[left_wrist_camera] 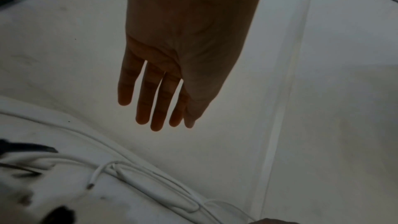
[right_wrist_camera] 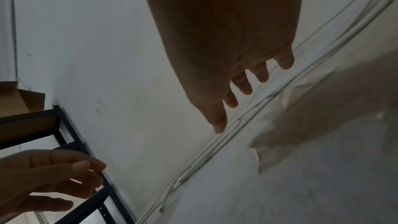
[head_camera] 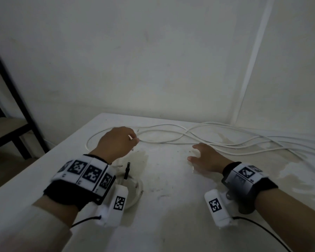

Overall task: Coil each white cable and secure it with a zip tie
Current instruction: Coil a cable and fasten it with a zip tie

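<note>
Several loose white cables (head_camera: 171, 141) (left_wrist_camera: 150, 180) (right_wrist_camera: 226, 137) lie strung along the far edge of the white table (head_camera: 171, 215). My left hand (head_camera: 133, 140) (left_wrist_camera: 159, 122) hovers over their left end with straight fingers and holds nothing. To the right, my right hand (head_camera: 194, 151) (right_wrist_camera: 237, 101) hangs just in front of the cables, fingers spread and empty. A coiled white cable (head_camera: 137, 193) lies under my left wrist, partly hidden by the wrist camera. A black zip tie (head_camera: 127, 170) sticks up from it.
A black metal shelf (head_camera: 11, 84) (right_wrist_camera: 71, 135) stands left of the table, with a cardboard box (right_wrist_camera: 21, 100) on it. White walls close the table at the back and right. Brownish stains (head_camera: 224, 138) mark the tabletop.
</note>
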`<state>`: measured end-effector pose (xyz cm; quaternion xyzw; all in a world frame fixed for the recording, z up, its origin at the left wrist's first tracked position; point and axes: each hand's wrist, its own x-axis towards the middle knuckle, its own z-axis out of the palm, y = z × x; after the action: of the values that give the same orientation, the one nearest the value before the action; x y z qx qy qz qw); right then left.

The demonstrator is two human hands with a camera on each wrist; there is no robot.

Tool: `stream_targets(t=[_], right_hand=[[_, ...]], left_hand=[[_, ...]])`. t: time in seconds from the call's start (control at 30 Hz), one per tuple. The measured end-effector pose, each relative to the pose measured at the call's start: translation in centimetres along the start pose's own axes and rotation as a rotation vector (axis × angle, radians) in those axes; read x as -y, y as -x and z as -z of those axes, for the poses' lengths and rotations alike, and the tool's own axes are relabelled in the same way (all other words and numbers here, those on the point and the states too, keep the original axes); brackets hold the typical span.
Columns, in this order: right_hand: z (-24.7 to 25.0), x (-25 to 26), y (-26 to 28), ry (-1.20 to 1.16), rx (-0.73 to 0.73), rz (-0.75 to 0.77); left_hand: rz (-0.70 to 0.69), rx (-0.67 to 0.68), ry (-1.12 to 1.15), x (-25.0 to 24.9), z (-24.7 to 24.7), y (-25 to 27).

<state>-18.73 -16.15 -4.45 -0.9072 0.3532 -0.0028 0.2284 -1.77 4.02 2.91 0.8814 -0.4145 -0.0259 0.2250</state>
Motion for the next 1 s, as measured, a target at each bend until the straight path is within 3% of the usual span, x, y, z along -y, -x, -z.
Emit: stream_targets(t=[0.2, 0.43, 0.7, 0.83, 0.9, 1.0], right_hand=[[1.4, -2.2, -2.5, 0.069, 0.002, -0.041], [1.6, -3.3, -4.2, 0.12, 0.018, -0.054], [1.2, -5.0, -5.9, 0.094, -0.006, -0.01], [1.1, -5.2, -5.8, 0.02, -0.065, 0.021], [1.2, -5.1, -5.6, -0.039, -0.113, 0.044], [1.7, -4.8, -5.1, -0.08, -0.19, 0.07]], left_hand=[[0.039, 0.095, -0.067, -1.6, -2.7, -5.1], [0.232, 0.19, -0.18, -0.1, -6.0, -10.2], [0.408, 0.158, -0.286, 1.2, -10.2, -13.0], [0.525, 0.083, -0.186, 0.2, -10.2, -13.0], [0.506, 0.028, -0.123, 0.5, -10.2, -13.0], [0.443, 0.048, -0.037, 0.5, -9.8, -12.8]])
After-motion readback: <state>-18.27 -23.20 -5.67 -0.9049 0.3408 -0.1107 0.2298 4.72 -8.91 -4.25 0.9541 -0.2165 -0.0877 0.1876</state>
